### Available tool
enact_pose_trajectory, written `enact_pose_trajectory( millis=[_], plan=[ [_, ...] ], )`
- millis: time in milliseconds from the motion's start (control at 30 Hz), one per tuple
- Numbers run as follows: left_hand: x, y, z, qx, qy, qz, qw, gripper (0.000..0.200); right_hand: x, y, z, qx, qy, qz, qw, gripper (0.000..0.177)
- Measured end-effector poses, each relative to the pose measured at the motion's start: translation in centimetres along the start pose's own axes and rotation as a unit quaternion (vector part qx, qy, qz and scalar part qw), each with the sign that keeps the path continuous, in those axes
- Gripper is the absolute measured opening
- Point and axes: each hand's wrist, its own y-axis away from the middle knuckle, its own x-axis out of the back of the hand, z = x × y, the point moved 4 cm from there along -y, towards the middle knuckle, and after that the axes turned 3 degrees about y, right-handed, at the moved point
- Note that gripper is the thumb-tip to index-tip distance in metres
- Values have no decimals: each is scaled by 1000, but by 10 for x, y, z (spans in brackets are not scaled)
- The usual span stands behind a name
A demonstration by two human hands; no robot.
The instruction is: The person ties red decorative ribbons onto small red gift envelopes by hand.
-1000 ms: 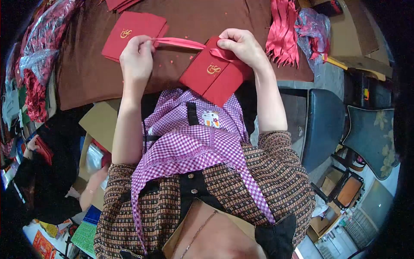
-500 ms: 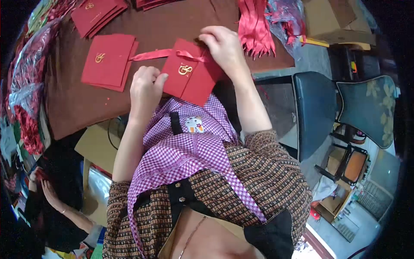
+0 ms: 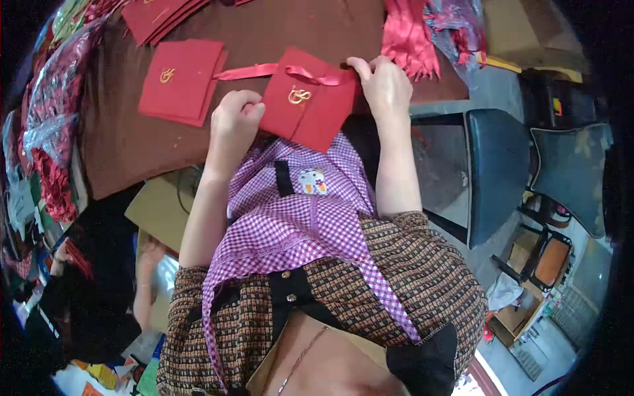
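Observation:
A dark red folded card (image 3: pixel 323 122) with a gold emblem lies tilted at the table's near edge, above my lap. My left hand (image 3: pixel 232 125) is closed at its left side, thumb against the card's edge. A shiny red ribbon (image 3: pixel 247 72) runs from a stack of red cards (image 3: pixel 175 92) on the left across to this card and along its upper part. At the card's upper right, my right hand (image 3: pixel 388 89) has its fingers bent over the ribbon's far end; the fingertips are partly hidden.
More red cards (image 3: pixel 158 20) lie at the back left of the brown-covered table (image 3: pixel 125 155). A bundle of red ribbons (image 3: pixel 409 43) hangs at the right, and plastic-wrapped bundles (image 3: pixel 49 122) line the left. Chairs (image 3: pixel 498 175) stand right. Another person's arm (image 3: pixel 144 284) shows lower left.
My right hand has moved rightward, away from the card's top, and more ribbon shows across the card. My left hand stays at the card's left edge. The view has shifted slightly.

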Motion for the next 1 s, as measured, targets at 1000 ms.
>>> enact_pose_trajectory(
  millis=[1000],
  plan=[
    [-3,5,-18,192,213,-58,956,29,-15,60,-93,335,-247,9,909,7]
  ],
)
